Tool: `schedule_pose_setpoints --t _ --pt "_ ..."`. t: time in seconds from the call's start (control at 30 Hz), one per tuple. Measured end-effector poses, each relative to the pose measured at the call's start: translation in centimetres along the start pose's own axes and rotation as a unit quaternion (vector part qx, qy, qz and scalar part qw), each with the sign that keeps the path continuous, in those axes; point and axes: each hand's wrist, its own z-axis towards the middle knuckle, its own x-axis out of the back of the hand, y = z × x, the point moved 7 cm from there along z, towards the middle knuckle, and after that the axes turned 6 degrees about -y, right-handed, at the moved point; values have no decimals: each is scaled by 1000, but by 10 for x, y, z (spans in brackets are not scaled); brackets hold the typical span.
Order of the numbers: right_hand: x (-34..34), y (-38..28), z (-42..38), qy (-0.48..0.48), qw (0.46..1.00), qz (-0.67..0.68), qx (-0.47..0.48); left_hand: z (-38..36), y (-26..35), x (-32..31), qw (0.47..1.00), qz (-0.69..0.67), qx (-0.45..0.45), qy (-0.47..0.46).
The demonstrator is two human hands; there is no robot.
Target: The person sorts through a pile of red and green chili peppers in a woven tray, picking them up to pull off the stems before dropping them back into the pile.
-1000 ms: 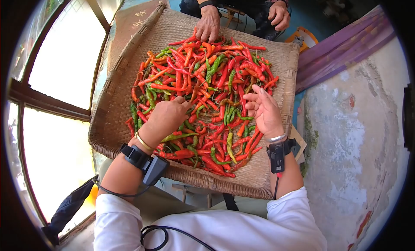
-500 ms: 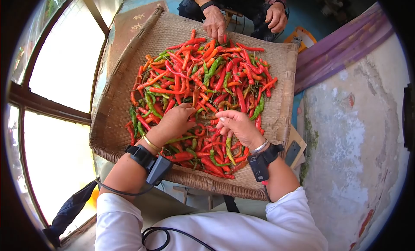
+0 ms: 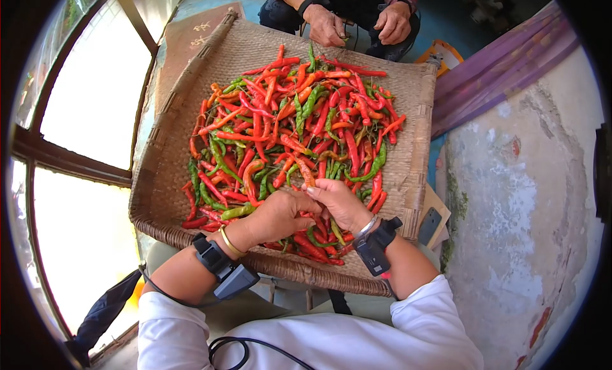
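My left hand point(image 3: 284, 210) and my right hand point(image 3: 341, 201) meet over the near half of a wide heap of chili peppers point(image 3: 274, 121), mostly red with some green and orange. Both have curled, closed fingers. An orange-red chili pepper point(image 3: 305, 171) sticks up at my right thumb and seems pinched there. What the left fingers grip is hidden where the hands touch. Under the heap lies a shallow woven basket point(image 3: 172, 179) with a thick rim.
Across the basket sits another person, whose one hand point(image 3: 325, 26) holds something small and green, the other hand point(image 3: 393, 22) resting near a knee. A window point(image 3: 89, 83) is at left, a purple cloth point(image 3: 497, 64) and worn wall at right. A phone point(image 3: 430, 223) lies beside the basket.
My hands have come together from being apart, the left moving right and slightly nearer me. The other person's hand has drawn back from the heap toward their lap.
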Motion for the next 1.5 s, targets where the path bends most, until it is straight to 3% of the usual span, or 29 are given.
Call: schedule_pose_setpoints --t 0.07,0.17,0.23,0.33,0.43,0.5,0.57,0.63,0.7,0.77,0.9,1.13,1.5 --pt "2 -1 -1 5 1000 -21 -10 1 3 0 1000 7 -30 -2" --pt "2 -8 -3 -2 998 -69 5 -2 -12 14 998 -22 46 34" --pt "-6 -23 -11 -60 985 -158 -22 -3 -7 43 986 111 30 122" --pt "8 -37 -17 -17 990 -138 -7 -6 -12 76 951 243 74 177" --pt "47 -65 -25 65 983 65 156 -6 -19 86 939 277 87 184" --pt "63 -84 -33 87 935 200 280 -2 -20 83 937 286 92 180" --pt "77 -76 -33 136 918 250 274 1 -22 79 932 295 117 175" --pt "78 -59 -26 137 939 222 222 5 -31 74 934 300 126 149" --pt "64 -47 -18 117 961 183 169 8 -32 75 931 305 93 178" --pt "46 -41 -14 70 977 154 128 12 -34 73 939 299 81 152" --pt "27 -32 -7 32 994 59 86 13 -43 71 943 283 118 133" --pt "21 -25 -6 25 998 5 51 13 -48 71 948 284 86 119" --pt "15 -24 -6 16 997 -76 16 35 -51 63 908 394 129 64"
